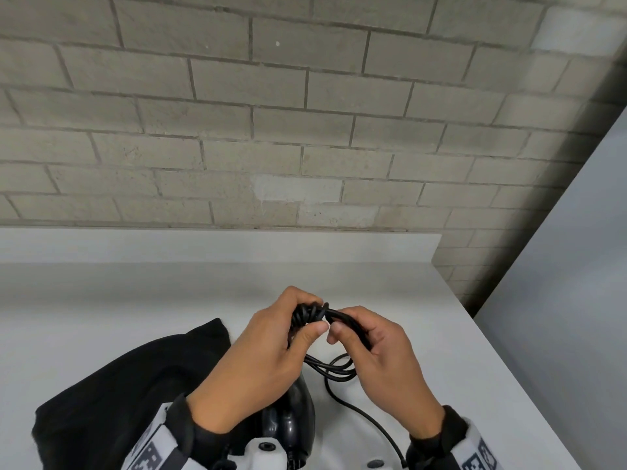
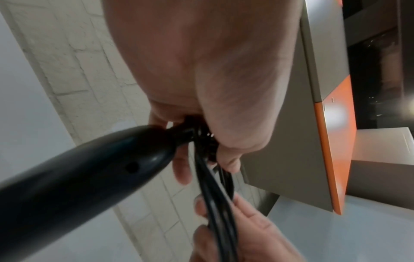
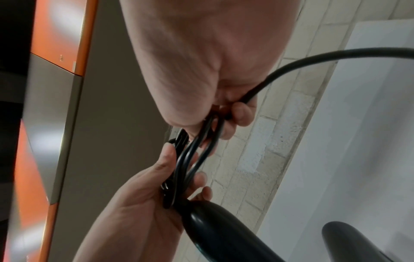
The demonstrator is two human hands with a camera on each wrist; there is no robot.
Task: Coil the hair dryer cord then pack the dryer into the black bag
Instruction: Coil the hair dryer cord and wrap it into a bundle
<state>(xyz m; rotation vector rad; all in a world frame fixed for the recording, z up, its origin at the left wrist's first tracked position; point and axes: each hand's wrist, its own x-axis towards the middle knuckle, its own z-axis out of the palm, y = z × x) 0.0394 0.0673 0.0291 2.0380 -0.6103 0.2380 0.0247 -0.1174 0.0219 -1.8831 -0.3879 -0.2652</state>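
Note:
Both hands are raised over the white table (image 1: 101,293). My left hand (image 1: 271,337) grips a bunch of black cord loops (image 1: 307,313) at the end of the hair dryer's handle (image 2: 89,168). Right beside it, my right hand (image 1: 369,337) holds the same cord (image 3: 197,141), with several strands running between its thumb and fingers. The glossy black dryer (image 1: 295,415) hangs below the hands, partly hidden by the left wrist. More loops (image 1: 339,368) dangle under the hands and a loose tail (image 1: 366,415) trails down toward me. The black bag (image 1: 112,391) lies flat at the left.
A grey brick wall (image 1: 271,113) rises behind the table's low white back panel (image 1: 203,245). The table's right edge (image 1: 502,361) runs diagonally near my right hand. An orange and grey cabinet (image 2: 325,124) shows in the wrist views.

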